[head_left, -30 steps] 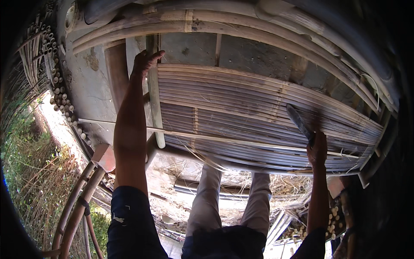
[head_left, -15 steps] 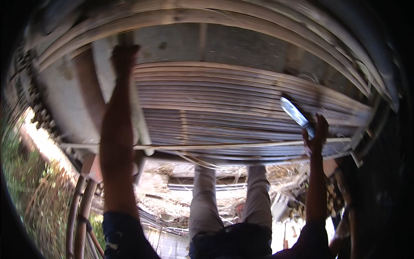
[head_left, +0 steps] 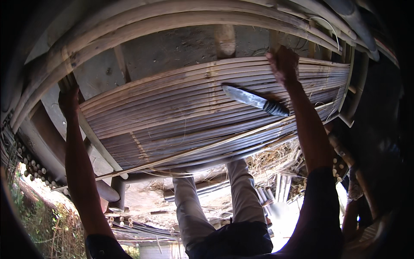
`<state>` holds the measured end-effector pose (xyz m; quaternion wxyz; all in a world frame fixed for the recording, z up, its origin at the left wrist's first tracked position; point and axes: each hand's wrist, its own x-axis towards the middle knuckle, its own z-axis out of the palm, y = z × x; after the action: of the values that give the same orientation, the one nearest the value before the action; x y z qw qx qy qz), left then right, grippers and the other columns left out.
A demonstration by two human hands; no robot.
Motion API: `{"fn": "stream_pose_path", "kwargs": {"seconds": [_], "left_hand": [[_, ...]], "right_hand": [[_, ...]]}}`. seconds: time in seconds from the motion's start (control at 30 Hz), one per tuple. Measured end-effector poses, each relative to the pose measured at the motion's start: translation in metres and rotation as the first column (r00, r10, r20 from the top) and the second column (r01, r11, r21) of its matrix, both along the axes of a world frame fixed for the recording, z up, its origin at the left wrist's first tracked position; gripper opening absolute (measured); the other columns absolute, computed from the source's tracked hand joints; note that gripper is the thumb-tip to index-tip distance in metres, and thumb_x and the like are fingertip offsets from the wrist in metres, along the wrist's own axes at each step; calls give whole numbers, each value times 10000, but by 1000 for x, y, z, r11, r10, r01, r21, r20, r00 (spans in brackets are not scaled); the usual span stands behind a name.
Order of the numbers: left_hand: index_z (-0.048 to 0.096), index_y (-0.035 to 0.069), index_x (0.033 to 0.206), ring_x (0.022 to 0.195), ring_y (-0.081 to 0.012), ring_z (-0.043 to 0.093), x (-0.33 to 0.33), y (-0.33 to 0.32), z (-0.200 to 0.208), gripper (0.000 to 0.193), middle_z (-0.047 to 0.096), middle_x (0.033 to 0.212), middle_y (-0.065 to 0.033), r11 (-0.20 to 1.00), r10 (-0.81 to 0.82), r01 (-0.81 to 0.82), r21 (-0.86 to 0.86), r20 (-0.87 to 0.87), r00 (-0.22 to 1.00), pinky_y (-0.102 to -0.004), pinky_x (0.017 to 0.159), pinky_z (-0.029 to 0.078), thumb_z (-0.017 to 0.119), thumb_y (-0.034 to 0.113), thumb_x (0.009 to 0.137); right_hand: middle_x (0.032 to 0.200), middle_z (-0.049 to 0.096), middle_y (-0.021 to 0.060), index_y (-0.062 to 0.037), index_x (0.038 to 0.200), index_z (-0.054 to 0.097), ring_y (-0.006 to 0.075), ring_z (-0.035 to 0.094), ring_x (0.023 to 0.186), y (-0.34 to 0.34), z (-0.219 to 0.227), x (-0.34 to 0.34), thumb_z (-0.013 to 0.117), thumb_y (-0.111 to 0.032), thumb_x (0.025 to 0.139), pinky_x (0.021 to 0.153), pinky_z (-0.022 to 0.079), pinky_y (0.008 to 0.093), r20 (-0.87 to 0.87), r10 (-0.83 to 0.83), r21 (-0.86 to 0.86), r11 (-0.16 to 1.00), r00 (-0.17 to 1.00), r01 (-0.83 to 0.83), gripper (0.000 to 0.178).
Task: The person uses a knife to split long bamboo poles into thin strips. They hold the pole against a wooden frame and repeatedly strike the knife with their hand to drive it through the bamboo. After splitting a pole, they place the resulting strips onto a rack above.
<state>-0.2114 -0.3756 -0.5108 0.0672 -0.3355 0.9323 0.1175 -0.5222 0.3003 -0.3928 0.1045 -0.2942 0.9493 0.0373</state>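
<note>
A slatted bamboo panel (head_left: 172, 105) of thin parallel strips spans the space in front of me. At its left end my left hand (head_left: 69, 101) is closed around a bamboo crosspiece (head_left: 99, 142) of the frame. My right hand (head_left: 284, 67) is closed at the panel's far edge, on a bamboo crosspiece (head_left: 274, 39) that shows just above the fist. On the slats, left of my right forearm and untouched, lies a knife (head_left: 246, 97) with a broad blade and a dark wrapped handle. Its tip points left.
Long curved bamboo poles (head_left: 172, 19) arch across the far side. A thin bamboo strip (head_left: 207, 144) lies slantwise over the near slats. Cut bamboo ends (head_left: 34, 168) are stacked at the left. Below the panel are my legs (head_left: 189, 205), straw (head_left: 276, 159) and more poles.
My right hand has left the knife lying on the slats and moved to the far edge, closing there. The view has tilted, and my left hand stays at the panel's left end.
</note>
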Motion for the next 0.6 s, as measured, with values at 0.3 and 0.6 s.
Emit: {"fn": "stream_pose_path", "kwargs": {"seconds": [0.3, 0.6], "left_hand": [[553, 25, 1300, 1175, -363, 568, -123, 317, 81, 586, 585, 1287, -186, 946, -318, 285, -151, -589, 743, -500, 972, 431, 582, 502, 962], [597, -8, 1191, 1086, -383, 565, -282, 584, 146, 478, 599, 1161, -202, 710, -138, 555, 434, -686, 714, -503, 951, 428, 375, 394, 1060]], "right_hand": [[1122, 631, 145, -62, 1192, 595, 282, 533, 1182, -21, 24, -3, 437, -671, 933, 1085, 274, 458, 300, -270, 109, 962, 915, 248, 680], [1443, 490, 117, -102, 1385, 540, 276, 383, 1393, 25, 22, -4, 554, -378, 944, 1184, 221, 459, 293, 44, -217, 976, 955, 22, 520]]}}
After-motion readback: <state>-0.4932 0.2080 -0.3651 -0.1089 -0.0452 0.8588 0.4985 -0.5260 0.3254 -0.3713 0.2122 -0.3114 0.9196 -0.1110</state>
